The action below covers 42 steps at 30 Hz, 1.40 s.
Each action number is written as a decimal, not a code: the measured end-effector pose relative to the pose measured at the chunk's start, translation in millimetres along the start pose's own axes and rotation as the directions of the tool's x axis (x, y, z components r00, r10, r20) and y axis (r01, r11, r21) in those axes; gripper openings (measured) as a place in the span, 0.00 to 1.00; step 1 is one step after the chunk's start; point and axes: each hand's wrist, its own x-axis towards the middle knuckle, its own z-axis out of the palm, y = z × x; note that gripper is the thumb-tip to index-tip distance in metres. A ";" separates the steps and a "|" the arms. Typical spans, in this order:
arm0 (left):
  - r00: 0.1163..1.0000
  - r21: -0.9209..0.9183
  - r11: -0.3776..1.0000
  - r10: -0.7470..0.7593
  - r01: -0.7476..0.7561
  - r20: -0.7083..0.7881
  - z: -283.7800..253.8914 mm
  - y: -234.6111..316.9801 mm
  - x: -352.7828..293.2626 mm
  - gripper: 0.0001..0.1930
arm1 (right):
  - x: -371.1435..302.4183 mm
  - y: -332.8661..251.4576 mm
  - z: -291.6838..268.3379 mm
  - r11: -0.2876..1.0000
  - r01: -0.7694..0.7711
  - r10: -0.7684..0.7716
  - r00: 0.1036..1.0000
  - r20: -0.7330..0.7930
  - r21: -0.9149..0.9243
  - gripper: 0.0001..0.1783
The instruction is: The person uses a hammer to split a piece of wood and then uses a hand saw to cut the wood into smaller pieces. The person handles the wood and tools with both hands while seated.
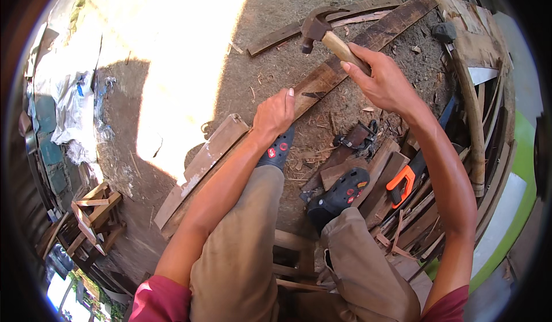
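Observation:
In my right hand (384,81) is a claw hammer (316,26), its wooden handle gripped with the thumb along it. The metal head points up and to the left, above a long weathered wooden plank (376,34). This plank slants from the upper right down toward my feet. My left hand (273,114) rests at the plank's near part with its fingers curled around the edge, thumb uppermost. A dark mark (313,95) shows on the wood just right of that hand. My dark clogs (348,188) stand to either side below.
A narrower board (276,37) lies beyond the plank. Another board (201,169) lies left of my left forearm. An orange-handled saw (401,185) sits on stacked scrap wood (414,230) at right, near a dark stone (444,32). A small wooden frame (95,215) stands at far left.

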 end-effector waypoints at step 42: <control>0.996 0.019 0.998 -0.067 0.066 0.059 -2.7 -4.0 9.2 0.22 | -136.2 16.0 54.2 0.881 0.075 0.005 0.986 0.168 -0.466 0.37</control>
